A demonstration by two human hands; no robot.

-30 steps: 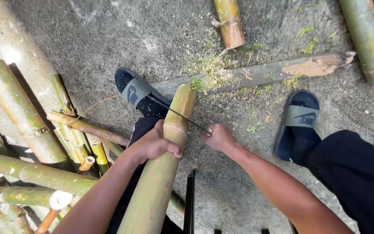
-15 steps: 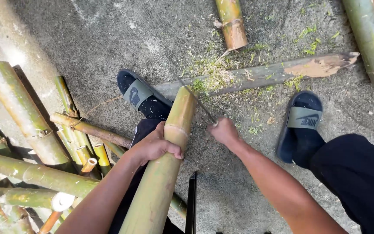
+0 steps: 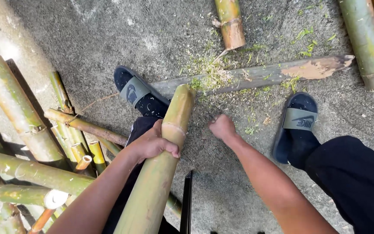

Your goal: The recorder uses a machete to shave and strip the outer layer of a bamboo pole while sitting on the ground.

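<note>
A thick green-yellow bamboo pole (image 3: 176,113) slants up from the bottom of the view, its cut end above the concrete. My left hand (image 3: 154,145) is wrapped around it just below a node. My right hand (image 3: 223,127) is a closed fist to the right of the pole, apart from it. It holds the handle of a thin knife, and the blade does not show at this moment. My feet in dark slide sandals stand on both sides: the left sandal (image 3: 137,92) by the pole's tip, the right sandal (image 3: 297,125) further right.
A heap of bamboo poles (image 3: 18,125) fills the left side. A split bamboo piece (image 3: 260,76) lies across the ground with green shavings (image 3: 211,73) around it. A short section (image 3: 230,21) and a thick pole (image 3: 364,43) lie at the top. A dark bar (image 3: 187,203) stands by the pole.
My right hand has swung the thin blade off the pole's upper end and pulled back to the right; the blade is out of sight now. The left hand keeps its grip.
</note>
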